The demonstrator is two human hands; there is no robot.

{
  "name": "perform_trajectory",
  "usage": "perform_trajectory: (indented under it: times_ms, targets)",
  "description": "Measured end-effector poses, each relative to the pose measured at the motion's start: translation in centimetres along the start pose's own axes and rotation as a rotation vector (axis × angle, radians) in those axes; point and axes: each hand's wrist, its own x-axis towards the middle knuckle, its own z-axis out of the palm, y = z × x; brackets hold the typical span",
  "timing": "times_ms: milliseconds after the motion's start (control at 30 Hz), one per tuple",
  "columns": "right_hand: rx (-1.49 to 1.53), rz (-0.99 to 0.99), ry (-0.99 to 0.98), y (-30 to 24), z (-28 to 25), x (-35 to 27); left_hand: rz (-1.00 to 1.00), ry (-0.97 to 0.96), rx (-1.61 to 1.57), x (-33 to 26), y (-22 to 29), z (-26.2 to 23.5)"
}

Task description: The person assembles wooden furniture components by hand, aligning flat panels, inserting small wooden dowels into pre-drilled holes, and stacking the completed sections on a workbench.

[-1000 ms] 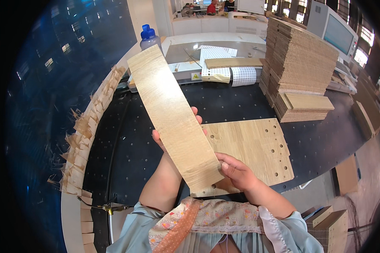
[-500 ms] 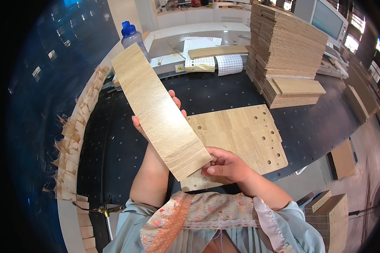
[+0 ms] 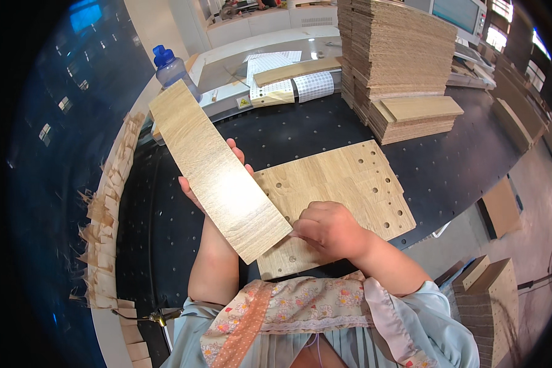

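A long, narrow wood-grain board (image 3: 218, 168) slants in front of me, its glossy face up. My left hand (image 3: 240, 156) is closed around it from beneath, with fingertips showing at one long edge and the thumb at the other. My right hand (image 3: 333, 230) is curled at the board's lower right corner, knuckles up. Its fingertips are pressed together against the edge, and whatever they hold is hidden. Under both hands, wood-grain panels with drilled holes (image 3: 331, 178) lie on the black table (image 3: 313, 126).
A tall stack of boards (image 3: 405, 55) stands at the back right, beside a lower pile (image 3: 418, 116). Behind are a blue-capped bottle (image 3: 176, 70), patterned sheets (image 3: 314, 88) and a monitor (image 3: 457, 15). More boards (image 3: 487, 294) stand at the lower right.
My right hand has rolled over from thumb-up to knuckles-up and its fingers have curled in at the board's corner. The left hand still holds the board. The whole view has shifted slightly.
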Motion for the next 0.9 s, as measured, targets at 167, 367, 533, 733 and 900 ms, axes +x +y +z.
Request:
perform_trajectory:
  times_ms: [167, 367, 533, 733, 900]
  targets:
    - [-0.399, 0.123, 0.308, 4.6, -1.3, -1.3, -0.014, 0.015, -0.007, 0.2, 0.1, -0.2]
    - [-0.198, 0.476, 0.251, 3.0, -3.4, 0.0, 0.008, 0.278, 0.372, 0.5, 0.6, 1.7]
    - [0.550, 0.589, 0.103, 1.5, 0.6, 1.9, 0.042, 0.554, 0.944, 1.4, -0.7, 4.6]
    - [1.132, 0.542, 0.005, 2.2, 2.5, 4.2, 0.037, 0.388, 1.420, 3.0, -6.3, 7.2]
    - [1.810, 0.353, 0.092, 4.8, 2.6, 1.5, -0.189, 0.220, 0.822, 2.7, -5.3, 10.8]
